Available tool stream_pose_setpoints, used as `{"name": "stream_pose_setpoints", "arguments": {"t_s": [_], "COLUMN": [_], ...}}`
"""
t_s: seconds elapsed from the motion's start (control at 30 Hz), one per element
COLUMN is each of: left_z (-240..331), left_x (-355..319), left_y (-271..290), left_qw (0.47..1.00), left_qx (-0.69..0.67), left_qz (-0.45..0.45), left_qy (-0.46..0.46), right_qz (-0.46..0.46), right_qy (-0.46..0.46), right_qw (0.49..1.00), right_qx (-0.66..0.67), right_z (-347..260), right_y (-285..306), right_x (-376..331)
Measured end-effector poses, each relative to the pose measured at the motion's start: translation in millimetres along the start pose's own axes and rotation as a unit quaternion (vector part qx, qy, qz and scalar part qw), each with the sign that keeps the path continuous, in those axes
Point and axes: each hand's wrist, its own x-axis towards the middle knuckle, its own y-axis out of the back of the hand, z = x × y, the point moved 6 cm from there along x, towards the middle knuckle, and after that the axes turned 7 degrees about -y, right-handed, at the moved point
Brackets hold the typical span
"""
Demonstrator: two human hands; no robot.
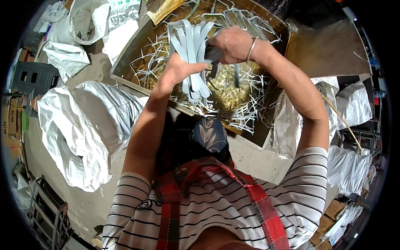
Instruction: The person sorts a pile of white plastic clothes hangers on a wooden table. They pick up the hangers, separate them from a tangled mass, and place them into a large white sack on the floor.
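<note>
My left hand [179,68] is closed round a bundle of pale grey plastic strips [193,46], long and flat with rounded lower ends. Its thumb presses across the front of them. At the bundle's right side is my right hand [236,43], fingers curled in, a bracelet on its wrist. A dark grey piece [213,53] shows at its fingertips beside the strips, but its kind is not clear. Both hands are above a wide, shallow metal tray [129,56] littered with thin white plastic scraps [246,124]. Several frame-shaped pale pieces [237,18] lie at its far side.
A large white woven sack [83,129] slumps on the floor to the left, with more white bags [85,25] behind. Right of the tray are a brown board [329,52], pale sacks [354,104] and a thin stick [341,118]. Metal racking [48,208] stands at lower left.
</note>
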Motion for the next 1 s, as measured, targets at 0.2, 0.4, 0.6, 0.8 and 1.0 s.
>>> {"name": "stream_pose_setpoints", "arguments": {"t_s": [0.2, 0.4, 0.6, 0.8, 1.0], "left_z": [-5, -36, -48, -42, -59], "left_x": [5, -4, -3, -10, -14], "left_y": [6, 65, 72, 79, 98], "left_qw": [0.998, 0.936, 0.882, 0.856, 0.83], "left_qx": [-0.003, -0.253, -0.401, -0.442, -0.439], "left_qz": [0.032, 0.207, 0.22, 0.254, 0.324], "left_qy": [0.045, 0.128, 0.109, 0.09, 0.116], "right_qz": [0.032, 0.291, -0.056, -0.133, -0.006], "right_qy": [0.0, -0.338, -0.42, -0.316, -0.159], "right_qw": [0.999, 0.855, 0.762, 0.473, 0.938], "right_qx": [-0.005, 0.264, 0.489, 0.812, 0.309], "right_z": [-5, 70, 32, -30, -33], "right_y": [-4, -18, -183, -195, -176], "right_x": [8, -40, -47, -26, -35]}}
